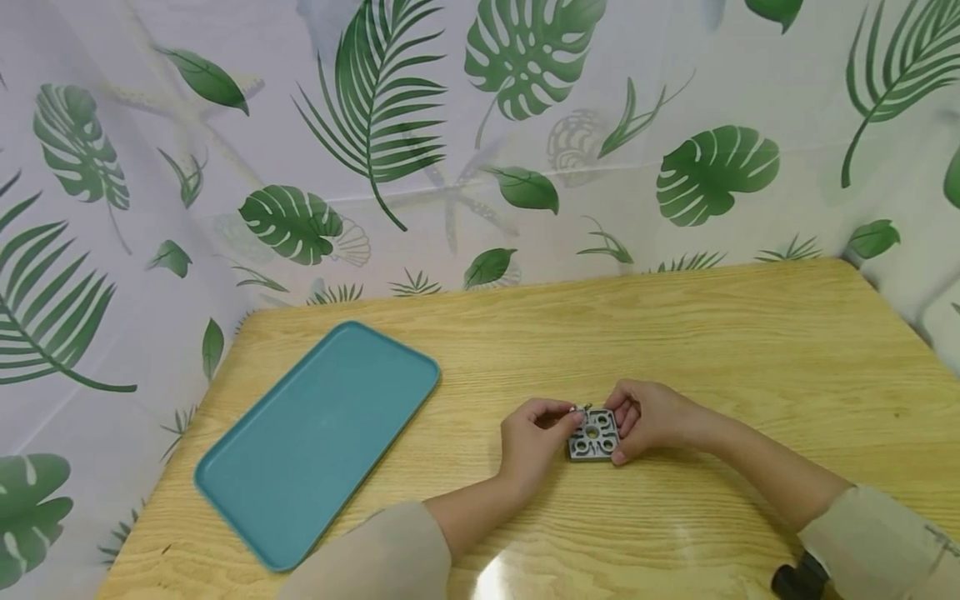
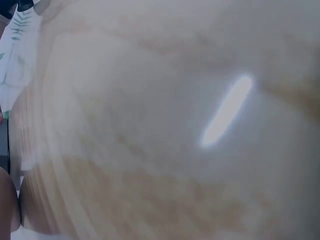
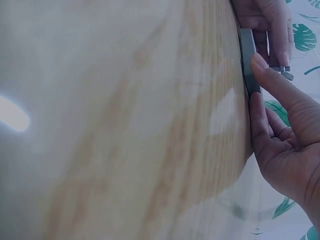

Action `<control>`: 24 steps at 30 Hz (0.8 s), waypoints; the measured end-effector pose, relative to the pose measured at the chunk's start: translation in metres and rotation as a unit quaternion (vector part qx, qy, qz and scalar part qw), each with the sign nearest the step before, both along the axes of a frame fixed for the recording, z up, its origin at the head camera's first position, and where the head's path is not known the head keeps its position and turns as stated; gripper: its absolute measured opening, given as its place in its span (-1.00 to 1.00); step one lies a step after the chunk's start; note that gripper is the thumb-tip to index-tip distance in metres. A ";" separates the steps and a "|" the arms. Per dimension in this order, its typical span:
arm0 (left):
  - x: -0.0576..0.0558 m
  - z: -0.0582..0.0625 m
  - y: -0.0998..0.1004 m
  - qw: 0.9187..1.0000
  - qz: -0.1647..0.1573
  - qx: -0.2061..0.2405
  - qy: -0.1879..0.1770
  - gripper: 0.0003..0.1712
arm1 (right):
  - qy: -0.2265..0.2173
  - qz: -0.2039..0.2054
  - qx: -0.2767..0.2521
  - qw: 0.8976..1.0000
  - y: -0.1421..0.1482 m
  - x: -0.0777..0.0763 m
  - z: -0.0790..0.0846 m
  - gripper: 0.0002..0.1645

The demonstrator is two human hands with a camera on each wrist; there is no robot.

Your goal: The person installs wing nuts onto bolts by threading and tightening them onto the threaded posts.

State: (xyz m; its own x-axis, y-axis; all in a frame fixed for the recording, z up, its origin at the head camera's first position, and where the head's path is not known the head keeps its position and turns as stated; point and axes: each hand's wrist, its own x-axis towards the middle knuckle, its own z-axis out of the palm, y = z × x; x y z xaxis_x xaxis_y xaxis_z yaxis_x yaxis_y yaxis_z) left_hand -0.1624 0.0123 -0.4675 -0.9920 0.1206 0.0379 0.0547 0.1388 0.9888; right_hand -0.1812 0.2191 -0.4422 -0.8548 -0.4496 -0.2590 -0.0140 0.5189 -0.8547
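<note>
A square grey plate (image 1: 592,447) with several round holes and grooves lies on the table in the head view. My right hand (image 1: 658,417) grips its right edge between thumb and fingers. At the plate's far left corner, my left hand (image 1: 528,440) pinches a small shiny metal piece (image 3: 286,73) between thumb and forefinger. From the right wrist, the plate (image 3: 247,57) appears edge-on, low on the tabletop, with the metal piece just over it. The left wrist view catches only slivers of fingers and plate at its left border.
A blue-green rectangular tray (image 1: 322,442) lies on the left of the wooden table (image 1: 675,333). A leaf-patterned cloth (image 1: 420,167) hangs behind the table and at its sides. Beside my right sleeve, a black object (image 1: 799,579) sits at the near edge.
</note>
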 end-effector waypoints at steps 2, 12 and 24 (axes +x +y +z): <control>-0.004 -0.001 -0.002 1.000 -0.024 -0.006 0.008 -0.82 | -0.001 -0.001 -0.001 1.000 0.000 0.000 0.000 -0.24; -0.054 0.016 -0.027 0.958 -0.270 -0.095 -0.026 -0.78 | 0.003 -0.002 -0.001 1.000 -0.002 -0.002 0.000 -0.24; -0.105 0.036 -0.013 0.850 -0.491 -0.178 -0.073 -0.75 | -0.012 -0.001 -0.005 1.000 0.000 -0.001 0.003 -0.25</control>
State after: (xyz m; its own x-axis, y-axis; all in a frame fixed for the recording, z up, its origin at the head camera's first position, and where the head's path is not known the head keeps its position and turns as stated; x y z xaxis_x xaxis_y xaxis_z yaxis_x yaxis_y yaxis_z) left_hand -0.2672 -0.0012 -0.4315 -0.3981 0.8705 -0.2894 0.1973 0.3893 0.8997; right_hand -0.1818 0.2193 -0.4395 -0.8489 -0.4514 -0.2749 0.0071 0.5103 -0.8600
